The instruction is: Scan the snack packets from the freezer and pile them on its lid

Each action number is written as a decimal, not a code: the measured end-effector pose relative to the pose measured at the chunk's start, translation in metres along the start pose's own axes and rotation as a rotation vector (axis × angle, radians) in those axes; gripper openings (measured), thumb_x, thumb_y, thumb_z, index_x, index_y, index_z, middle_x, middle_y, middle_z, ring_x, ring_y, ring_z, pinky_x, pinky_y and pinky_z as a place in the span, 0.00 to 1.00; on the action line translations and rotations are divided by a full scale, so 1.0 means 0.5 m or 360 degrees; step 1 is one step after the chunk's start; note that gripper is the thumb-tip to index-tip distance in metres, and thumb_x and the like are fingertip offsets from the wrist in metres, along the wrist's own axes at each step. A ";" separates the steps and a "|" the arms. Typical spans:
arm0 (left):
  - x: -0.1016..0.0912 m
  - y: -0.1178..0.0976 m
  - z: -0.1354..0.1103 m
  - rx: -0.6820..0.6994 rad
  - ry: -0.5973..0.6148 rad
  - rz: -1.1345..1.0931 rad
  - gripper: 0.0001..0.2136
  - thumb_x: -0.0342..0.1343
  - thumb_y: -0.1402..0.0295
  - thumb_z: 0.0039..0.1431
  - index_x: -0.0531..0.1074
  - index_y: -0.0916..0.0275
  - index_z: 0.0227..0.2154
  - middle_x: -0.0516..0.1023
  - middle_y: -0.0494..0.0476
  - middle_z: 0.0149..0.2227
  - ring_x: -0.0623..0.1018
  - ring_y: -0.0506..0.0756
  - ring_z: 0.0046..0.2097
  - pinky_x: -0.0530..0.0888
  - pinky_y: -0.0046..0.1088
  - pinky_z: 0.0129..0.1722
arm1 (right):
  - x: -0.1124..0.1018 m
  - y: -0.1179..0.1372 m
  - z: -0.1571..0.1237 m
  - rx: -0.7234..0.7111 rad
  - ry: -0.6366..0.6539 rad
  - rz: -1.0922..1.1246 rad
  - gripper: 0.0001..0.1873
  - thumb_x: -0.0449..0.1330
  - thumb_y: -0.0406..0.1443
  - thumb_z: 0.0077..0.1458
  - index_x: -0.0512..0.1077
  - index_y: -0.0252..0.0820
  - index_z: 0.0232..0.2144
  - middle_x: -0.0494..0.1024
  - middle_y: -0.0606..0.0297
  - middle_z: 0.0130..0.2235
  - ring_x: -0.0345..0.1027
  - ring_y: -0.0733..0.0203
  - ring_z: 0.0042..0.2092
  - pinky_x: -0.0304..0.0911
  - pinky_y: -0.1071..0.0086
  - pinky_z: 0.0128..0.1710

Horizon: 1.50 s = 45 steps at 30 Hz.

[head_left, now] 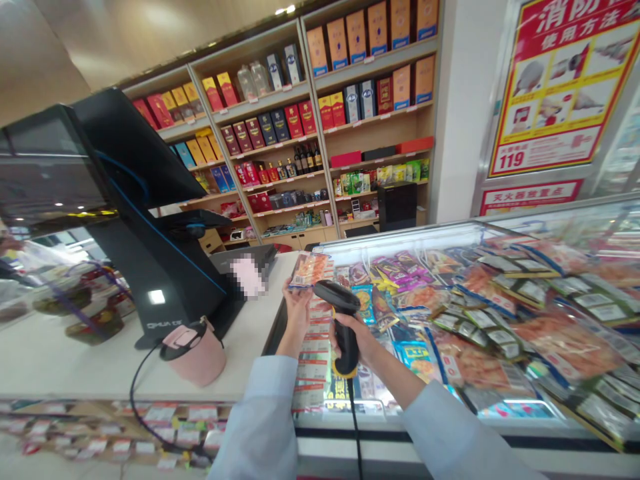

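Seen from the head camera, a person in pale blue sleeves works over a display freezer [390, 421], a flat packet [314, 268] in the left hand [297, 308] and a black handheld scanner [346, 341] in the right hand [361, 339]; the likeliest trouble, by the look of it, is a slip, since the left fingers pinch only the packet's near edge and its film looks slick; dropped, it could land among the heaped packets [470, 363], some much like it, and be hard to pick out again; the scanner's head sits so near the packet's lower right corner that a small jerk of either wrist could knock the two together, though whether they touch already cannot be told; glare or a crease in the film could obscure the pale label, and the cord [355, 427], hanging over the freezer's front edge, could snag there and tug the scanner off line.

The packet lies just beyond the left fingertips, tilted up, thumb and fingers closed on its near edge, beside the white counter [273, 308]; the right hand is wrapped around the scanner's grip, nearer the body and to the right of the packet, with the scanner's head between that hand and the packet.
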State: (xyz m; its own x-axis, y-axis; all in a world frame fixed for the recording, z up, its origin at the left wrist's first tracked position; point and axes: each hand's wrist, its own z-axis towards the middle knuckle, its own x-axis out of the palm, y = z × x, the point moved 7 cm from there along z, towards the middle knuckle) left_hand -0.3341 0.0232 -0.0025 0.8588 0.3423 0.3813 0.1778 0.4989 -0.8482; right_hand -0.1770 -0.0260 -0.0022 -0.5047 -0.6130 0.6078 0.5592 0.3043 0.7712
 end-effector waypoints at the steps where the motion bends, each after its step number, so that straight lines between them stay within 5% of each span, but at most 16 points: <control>1: 0.012 -0.008 -0.007 0.0004 0.0043 -0.0012 0.39 0.67 0.65 0.43 0.57 0.47 0.59 0.74 0.55 0.51 0.76 0.54 0.50 0.71 0.33 0.50 | -0.009 0.005 0.004 -0.0029 -0.0069 0.0010 0.18 0.63 0.47 0.44 0.65 0.40 0.29 0.74 0.67 0.18 0.60 0.67 0.13 0.53 0.75 0.12; 6: 0.076 -0.021 -0.048 -0.0137 0.0419 -0.0032 0.40 0.68 0.69 0.43 0.58 0.48 0.60 0.74 0.59 0.53 0.75 0.59 0.53 0.72 0.39 0.52 | -0.057 0.024 0.020 -0.0086 -0.0394 0.0074 0.21 0.65 0.46 0.40 0.66 0.40 0.32 0.79 0.64 0.26 0.62 0.66 0.13 0.52 0.74 0.10; 13: 0.079 -0.020 -0.050 -0.0074 0.0424 0.0055 0.32 0.68 0.71 0.41 0.69 0.55 0.53 0.76 0.59 0.51 0.75 0.61 0.52 0.71 0.38 0.52 | -0.089 0.023 0.025 -0.0070 -0.0650 0.0061 0.21 0.66 0.44 0.38 0.65 0.41 0.33 0.78 0.66 0.25 0.63 0.66 0.13 0.56 0.73 0.10; 20: 0.074 -0.003 -0.039 -0.0262 0.0555 -0.0070 0.23 0.64 0.56 0.43 0.74 0.60 0.43 0.78 0.61 0.44 0.75 0.62 0.49 0.70 0.40 0.52 | -0.081 0.016 0.019 0.0140 -0.0576 0.0205 0.15 0.60 0.45 0.43 0.64 0.41 0.29 0.78 0.63 0.24 0.61 0.67 0.13 0.54 0.74 0.10; 25: 0.053 -0.011 -0.026 -0.0496 0.0499 -0.0195 0.20 0.54 0.48 0.51 0.73 0.61 0.34 0.77 0.59 0.35 0.78 0.59 0.38 0.74 0.40 0.41 | -0.076 0.014 0.020 0.0110 -0.0505 0.0045 0.17 0.62 0.45 0.41 0.68 0.38 0.30 0.79 0.63 0.25 0.61 0.67 0.12 0.54 0.73 0.09; 28: 0.055 -0.032 -0.032 -0.0583 0.0629 -0.0065 0.21 0.61 0.56 0.49 0.72 0.59 0.45 0.78 0.59 0.43 0.79 0.60 0.42 0.75 0.39 0.42 | -0.073 0.011 0.022 0.0083 -0.0466 -0.0049 0.19 0.63 0.46 0.39 0.68 0.38 0.30 0.78 0.64 0.23 0.60 0.67 0.12 0.53 0.73 0.09; 31: 0.067 -0.047 -0.049 -0.0638 0.0925 0.0072 0.35 0.67 0.68 0.44 0.64 0.51 0.58 0.70 0.57 0.58 0.73 0.64 0.55 0.71 0.40 0.52 | -0.072 0.002 0.021 0.0123 -0.0439 -0.0144 0.19 0.63 0.46 0.37 0.68 0.39 0.28 0.74 0.68 0.17 0.60 0.66 0.12 0.53 0.73 0.10; 35: 0.064 -0.058 -0.058 -0.0551 0.1159 0.0185 0.42 0.69 0.73 0.40 0.60 0.50 0.61 0.62 0.56 0.63 0.62 0.65 0.64 0.65 0.40 0.60 | -0.073 -0.005 0.016 0.0125 -0.0469 -0.0218 0.19 0.63 0.47 0.36 0.66 0.41 0.27 0.68 0.71 0.11 0.60 0.64 0.12 0.55 0.73 0.11; 40: 0.057 -0.060 -0.049 -0.0375 0.1217 0.0359 0.47 0.71 0.71 0.36 0.56 0.52 0.63 0.58 0.61 0.65 0.61 0.67 0.64 0.64 0.43 0.60 | -0.072 -0.006 0.016 0.0164 -0.0484 -0.0228 0.20 0.62 0.48 0.37 0.66 0.41 0.29 0.68 0.71 0.12 0.60 0.63 0.12 0.54 0.73 0.11; 45: -0.019 -0.071 0.026 0.0143 0.0691 0.0733 0.43 0.67 0.73 0.38 0.57 0.56 0.61 0.59 0.63 0.63 0.64 0.65 0.62 0.61 0.45 0.61 | -0.063 0.016 0.019 0.0089 -0.0314 -0.0186 0.21 0.61 0.47 0.40 0.68 0.39 0.33 0.74 0.68 0.20 0.61 0.66 0.13 0.54 0.74 0.11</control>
State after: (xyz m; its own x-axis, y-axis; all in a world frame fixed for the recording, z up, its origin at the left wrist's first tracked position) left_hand -0.3545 0.0126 0.0287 0.9574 0.1931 -0.2146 -0.2807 0.4491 -0.8482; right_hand -0.1628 0.0026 -0.0137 -0.6858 -0.4938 0.5347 0.4550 0.2826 0.8445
